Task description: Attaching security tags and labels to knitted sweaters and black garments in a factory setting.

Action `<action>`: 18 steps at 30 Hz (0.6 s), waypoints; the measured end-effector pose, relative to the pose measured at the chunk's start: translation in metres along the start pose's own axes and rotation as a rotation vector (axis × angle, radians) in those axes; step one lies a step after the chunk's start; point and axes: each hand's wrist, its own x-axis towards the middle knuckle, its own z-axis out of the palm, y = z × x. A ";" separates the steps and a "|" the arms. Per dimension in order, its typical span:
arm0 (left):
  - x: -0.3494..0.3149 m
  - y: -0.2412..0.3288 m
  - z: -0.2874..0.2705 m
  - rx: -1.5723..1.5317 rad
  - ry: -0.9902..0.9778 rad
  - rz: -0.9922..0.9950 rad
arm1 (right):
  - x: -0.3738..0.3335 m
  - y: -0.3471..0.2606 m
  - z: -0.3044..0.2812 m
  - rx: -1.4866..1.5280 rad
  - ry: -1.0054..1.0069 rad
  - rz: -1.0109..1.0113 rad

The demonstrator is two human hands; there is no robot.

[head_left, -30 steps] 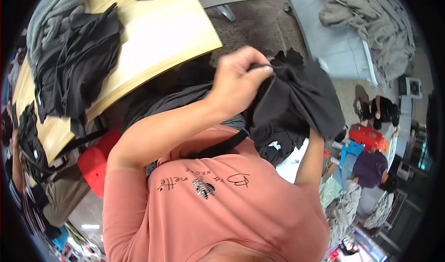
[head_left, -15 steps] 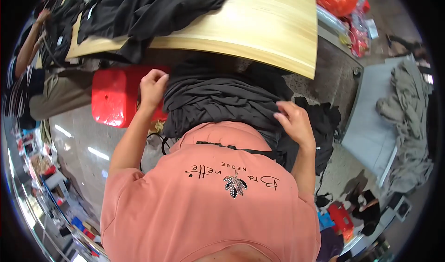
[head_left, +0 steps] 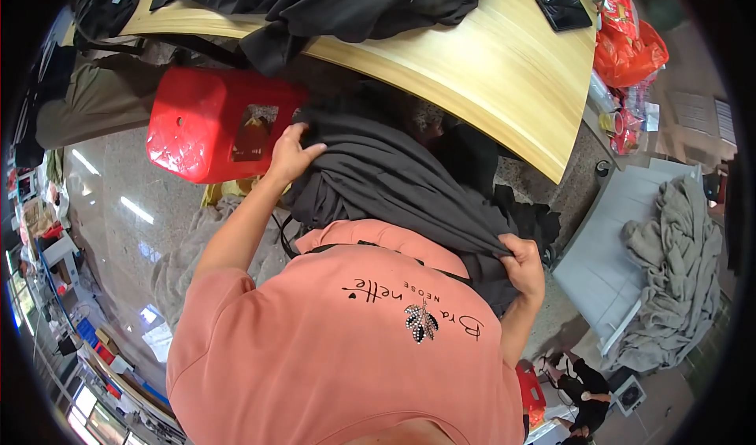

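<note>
Dark grey, loosely folded cloth bundle (head_left: 394,161): stretched between the 2 hands, just beyond the salmon-pink T-shirt (head_left: 315,350). Right hand (head_left: 524,270) closed on the cloth's right end, thumb and fingers pinching folds. Left hand (head_left: 293,157) touching the left end, thumb spread from fingers; cannot tell whether it grips. Left of that hand, a glossy red plastic stool (head_left: 193,122); beyond both, a pale wood-grain desk (head_left: 472,90). Handling, judged: soft, limp, not fragile, some weight in bulk, prone to sag mid-span; best held at 2 opposite ends, several layers per grasp
</note>
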 end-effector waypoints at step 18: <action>-0.031 0.152 -0.057 -0.850 -0.854 0.367 | 0.157 -0.086 0.100 -0.136 -0.017 -0.889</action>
